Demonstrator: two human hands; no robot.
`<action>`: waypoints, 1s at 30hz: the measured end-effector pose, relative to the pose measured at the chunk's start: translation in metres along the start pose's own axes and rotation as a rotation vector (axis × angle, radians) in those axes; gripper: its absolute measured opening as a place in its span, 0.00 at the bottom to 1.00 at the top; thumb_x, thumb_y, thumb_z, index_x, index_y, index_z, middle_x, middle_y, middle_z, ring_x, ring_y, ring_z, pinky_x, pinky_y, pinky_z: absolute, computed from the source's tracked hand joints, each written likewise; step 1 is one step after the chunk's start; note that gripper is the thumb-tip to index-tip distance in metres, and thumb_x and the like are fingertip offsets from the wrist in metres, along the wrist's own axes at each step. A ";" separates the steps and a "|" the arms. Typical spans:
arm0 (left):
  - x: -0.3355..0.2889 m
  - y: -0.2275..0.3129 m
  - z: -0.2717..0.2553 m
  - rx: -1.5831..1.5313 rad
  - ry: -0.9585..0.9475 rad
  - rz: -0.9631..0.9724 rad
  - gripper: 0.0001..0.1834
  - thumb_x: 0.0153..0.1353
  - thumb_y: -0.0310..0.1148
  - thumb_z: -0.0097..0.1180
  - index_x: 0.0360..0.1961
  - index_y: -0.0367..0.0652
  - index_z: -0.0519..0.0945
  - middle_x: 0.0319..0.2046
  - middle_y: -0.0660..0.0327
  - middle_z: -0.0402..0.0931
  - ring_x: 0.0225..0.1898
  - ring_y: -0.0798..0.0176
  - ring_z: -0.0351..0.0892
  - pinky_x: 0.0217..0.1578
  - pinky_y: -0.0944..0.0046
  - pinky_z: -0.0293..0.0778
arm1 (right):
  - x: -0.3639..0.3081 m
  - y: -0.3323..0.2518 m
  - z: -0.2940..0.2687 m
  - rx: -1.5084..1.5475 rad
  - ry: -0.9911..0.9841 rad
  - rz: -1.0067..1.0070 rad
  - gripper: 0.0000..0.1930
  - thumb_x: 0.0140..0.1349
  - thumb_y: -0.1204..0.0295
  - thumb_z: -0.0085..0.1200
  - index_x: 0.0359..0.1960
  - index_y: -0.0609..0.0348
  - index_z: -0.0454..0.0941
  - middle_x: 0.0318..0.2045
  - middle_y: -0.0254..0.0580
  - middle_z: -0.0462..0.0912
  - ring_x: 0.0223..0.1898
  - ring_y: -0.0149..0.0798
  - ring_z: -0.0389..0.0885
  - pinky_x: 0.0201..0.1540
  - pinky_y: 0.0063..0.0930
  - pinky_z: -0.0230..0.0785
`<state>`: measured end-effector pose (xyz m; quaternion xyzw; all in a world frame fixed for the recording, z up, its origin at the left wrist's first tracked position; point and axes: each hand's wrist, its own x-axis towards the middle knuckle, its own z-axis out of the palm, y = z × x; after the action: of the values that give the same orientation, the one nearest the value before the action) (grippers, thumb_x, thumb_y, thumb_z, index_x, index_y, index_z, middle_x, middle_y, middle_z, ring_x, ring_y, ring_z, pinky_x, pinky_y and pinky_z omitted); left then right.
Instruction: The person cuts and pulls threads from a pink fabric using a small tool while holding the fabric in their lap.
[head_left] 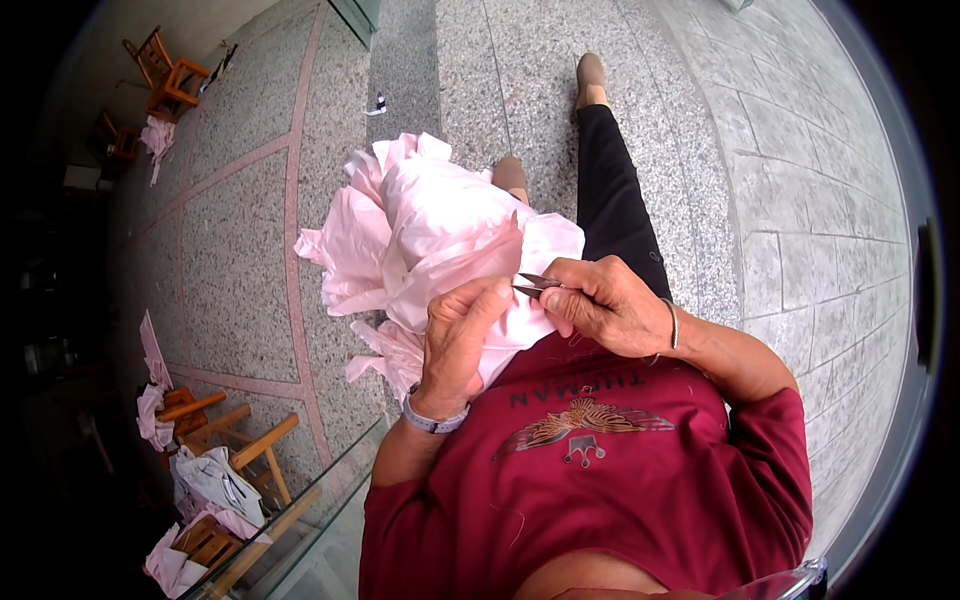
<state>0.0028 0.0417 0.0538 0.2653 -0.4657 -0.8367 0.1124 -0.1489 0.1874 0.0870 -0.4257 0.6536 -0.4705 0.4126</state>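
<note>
A large crumpled heap of pale pink cloth (pixel 440 215) lies over my lap and hangs toward the floor. My left hand (pixel 455 340) is closed, pinching the cloth's edge between thumb and fingers. Dark metal thread snips (pixel 530 285) are in my right hand (pixel 612 308), whose thumb and fingers wrap round them. The snips' tips point left and reach to the left thumb, right at the pinched edge. Whether a thread lies between the blades is too small to tell.
Wooden chairs stand at the far left (pixel 178 88) and near left, the near ones draped with pink and whitish cloth (pixel 215 482). A glass panel edge (pixel 340 462) runs close by my left elbow. A small black-and-white scrap (pixel 377 105) lies on the speckled floor ahead.
</note>
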 end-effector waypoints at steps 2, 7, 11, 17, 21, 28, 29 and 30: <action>-0.001 0.002 0.002 0.068 0.005 0.029 0.14 0.70 0.35 0.56 0.37 0.34 0.85 0.27 0.69 0.77 0.31 0.78 0.71 0.33 0.73 0.68 | 0.002 0.007 0.001 0.068 -0.038 0.028 0.11 0.72 0.70 0.49 0.35 0.64 0.78 0.18 0.37 0.78 0.19 0.33 0.75 0.24 0.30 0.67; -0.004 0.005 0.006 0.348 0.002 0.162 0.14 0.71 0.35 0.55 0.41 0.32 0.84 0.24 0.69 0.74 0.28 0.78 0.68 0.30 0.73 0.66 | 0.006 0.023 -0.003 0.583 -0.232 0.196 0.14 0.74 0.64 0.50 0.34 0.61 0.80 0.16 0.30 0.72 0.17 0.21 0.64 0.18 0.18 0.49; -0.008 0.010 0.010 0.560 0.039 0.257 0.13 0.71 0.34 0.56 0.43 0.32 0.84 0.23 0.68 0.74 0.26 0.77 0.66 0.27 0.71 0.65 | 0.011 0.024 -0.009 0.644 -0.319 0.195 0.15 0.74 0.65 0.50 0.32 0.62 0.80 0.16 0.31 0.73 0.17 0.21 0.64 0.19 0.18 0.49; -0.015 0.010 0.014 0.620 0.053 0.333 0.14 0.70 0.33 0.57 0.43 0.29 0.83 0.23 0.66 0.75 0.27 0.76 0.69 0.28 0.70 0.68 | 0.008 0.021 -0.012 0.624 -0.413 0.061 0.13 0.72 0.67 0.53 0.33 0.64 0.81 0.17 0.32 0.74 0.19 0.23 0.66 0.20 0.22 0.53; 0.009 -0.018 0.001 0.651 0.068 0.251 0.14 0.70 0.33 0.57 0.42 0.29 0.83 0.27 0.64 0.79 0.32 0.76 0.73 0.33 0.72 0.71 | 0.006 -0.003 0.001 0.359 -0.589 -0.368 0.11 0.71 0.70 0.54 0.31 0.64 0.79 0.20 0.37 0.76 0.22 0.31 0.71 0.26 0.29 0.63; 0.003 -0.003 -0.027 0.585 -0.057 0.155 0.13 0.70 0.33 0.56 0.44 0.31 0.83 0.31 0.67 0.80 0.34 0.76 0.73 0.37 0.73 0.71 | 0.024 0.005 -0.032 0.222 -0.025 -0.035 0.12 0.72 0.64 0.53 0.45 0.62 0.78 0.28 0.25 0.72 0.28 0.19 0.65 0.30 0.17 0.57; 0.001 0.001 -0.027 0.583 -0.068 0.150 0.13 0.71 0.33 0.56 0.44 0.32 0.83 0.31 0.66 0.80 0.34 0.76 0.73 0.37 0.73 0.71 | 0.029 0.005 -0.032 0.206 -0.029 -0.087 0.11 0.72 0.68 0.53 0.49 0.62 0.77 0.33 0.28 0.72 0.31 0.23 0.66 0.34 0.19 0.62; -0.002 0.005 -0.028 0.581 -0.078 0.145 0.13 0.71 0.33 0.55 0.44 0.32 0.83 0.32 0.66 0.80 0.35 0.76 0.73 0.38 0.73 0.71 | 0.034 0.007 -0.030 0.159 -0.053 -0.117 0.11 0.72 0.69 0.53 0.50 0.63 0.77 0.35 0.30 0.74 0.32 0.25 0.69 0.36 0.22 0.64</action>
<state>0.0193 0.0194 0.0470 0.2203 -0.7073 -0.6677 0.0731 -0.1881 0.1639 0.0821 -0.4414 0.5769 -0.5330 0.4339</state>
